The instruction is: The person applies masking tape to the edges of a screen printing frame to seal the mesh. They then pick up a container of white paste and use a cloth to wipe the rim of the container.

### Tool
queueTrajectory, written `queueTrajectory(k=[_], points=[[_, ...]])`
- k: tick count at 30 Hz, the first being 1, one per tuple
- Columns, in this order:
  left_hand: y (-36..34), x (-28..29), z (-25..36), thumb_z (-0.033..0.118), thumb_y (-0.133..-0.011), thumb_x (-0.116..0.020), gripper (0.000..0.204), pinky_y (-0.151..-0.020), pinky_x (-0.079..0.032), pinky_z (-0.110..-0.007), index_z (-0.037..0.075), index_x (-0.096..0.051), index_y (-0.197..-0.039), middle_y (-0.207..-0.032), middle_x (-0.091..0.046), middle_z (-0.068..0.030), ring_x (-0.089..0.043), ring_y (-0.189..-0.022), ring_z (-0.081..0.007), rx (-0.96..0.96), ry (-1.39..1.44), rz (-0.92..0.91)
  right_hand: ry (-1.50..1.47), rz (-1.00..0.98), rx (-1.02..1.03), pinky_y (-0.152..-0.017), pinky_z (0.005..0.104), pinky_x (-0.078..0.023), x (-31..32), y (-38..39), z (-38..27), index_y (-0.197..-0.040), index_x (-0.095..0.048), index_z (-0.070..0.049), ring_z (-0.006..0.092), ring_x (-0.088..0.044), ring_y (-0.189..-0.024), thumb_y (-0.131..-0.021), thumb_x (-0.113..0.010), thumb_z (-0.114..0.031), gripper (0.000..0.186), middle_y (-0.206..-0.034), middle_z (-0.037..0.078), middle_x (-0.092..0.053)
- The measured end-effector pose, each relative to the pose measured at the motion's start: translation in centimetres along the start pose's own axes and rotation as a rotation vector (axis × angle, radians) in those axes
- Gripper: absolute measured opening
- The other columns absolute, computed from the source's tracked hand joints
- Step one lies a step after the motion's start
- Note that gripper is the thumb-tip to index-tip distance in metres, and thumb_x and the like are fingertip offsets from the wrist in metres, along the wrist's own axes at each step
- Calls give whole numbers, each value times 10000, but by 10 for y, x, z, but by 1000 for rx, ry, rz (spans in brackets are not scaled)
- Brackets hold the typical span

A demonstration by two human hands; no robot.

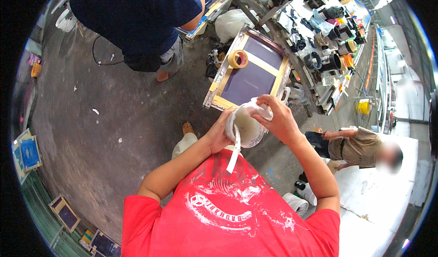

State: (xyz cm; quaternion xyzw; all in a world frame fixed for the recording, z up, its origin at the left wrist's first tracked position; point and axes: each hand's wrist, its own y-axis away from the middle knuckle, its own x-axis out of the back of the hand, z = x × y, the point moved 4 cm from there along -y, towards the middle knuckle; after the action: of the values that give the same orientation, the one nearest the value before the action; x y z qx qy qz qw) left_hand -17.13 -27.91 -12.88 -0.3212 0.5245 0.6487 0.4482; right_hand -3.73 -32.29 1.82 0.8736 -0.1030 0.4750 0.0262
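Observation:
A whitish plastic tub (253,137) with pale, thick-looking contents is held in front of my red shirt. Around its left side wraps my left hand (219,134), fingers closed on the wall. A flat white stick (235,153) leans out over the near rim. At the far rim, my right hand (277,119) pinches a crumpled white sheet (251,108); whether it is cloth or plastic I cannot tell. Just beyond the tub lies a framed printing screen (248,84) with dark mesh and yellow tape edges. A roll of tan tape (237,59) rests on its frame.
Another person (137,20) in a dark shirt stands at the far left by another screen. At right, a long table (292,22) carries many dark tubs. Someone in a tan shirt (360,147) stands farther right. A white bag (232,25) sits behind the screen.

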Motion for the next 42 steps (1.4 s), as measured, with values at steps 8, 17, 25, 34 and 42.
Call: queueTrajectory(k=[8,17,25,34,42], points=[[4,-10,7,566,-954,-359,566,-770,-569,-395,149,-495,-1312,-1195,-603,-38,-623,-1064,-174,-7,15,-12,351,78,124,-777,355,-491,4,-1,-8,-890,-681,-55,252,-583,-892,-749,-756,-253,254,-919,76,-605],[5,-5,3,601,-930,-386,581,-773,-562,-407,166,-499,-1298,-1169,-598,-29,-618,-1049,-177,50,-34,2,465,48,189,-730,332,-502,-8,-3,-15,-929,-682,-44,220,-563,-825,-746,-721,-161,220,-855,56,-564],[9,-4,11,597,-932,-394,558,-782,-539,-388,180,-499,-1287,-1155,-601,-10,-600,-1053,-157,-34,-86,102,523,55,189,-717,328,-509,-13,-7,-16,-912,-668,-36,219,-578,-807,-759,-695,-126,179,-852,59,-577],[17,-11,19,540,-981,-360,514,-915,-490,-356,171,-474,-1320,-1235,-570,-16,-556,-1142,-151,-107,-32,155,89,18,-138,-666,361,-493,-9,-16,-21,-807,-693,-8,254,-614,-713,-809,-685,-187,180,-748,118,-614],[13,0,25,564,-954,-417,578,-905,-494,-383,152,-451,-1359,-1261,-570,-48,-576,-1127,-184,-204,56,185,-250,-97,-492,-607,317,-474,-4,3,-18,-870,-718,6,203,-614,-625,-831,-712,-232,241,-719,131,-647]])
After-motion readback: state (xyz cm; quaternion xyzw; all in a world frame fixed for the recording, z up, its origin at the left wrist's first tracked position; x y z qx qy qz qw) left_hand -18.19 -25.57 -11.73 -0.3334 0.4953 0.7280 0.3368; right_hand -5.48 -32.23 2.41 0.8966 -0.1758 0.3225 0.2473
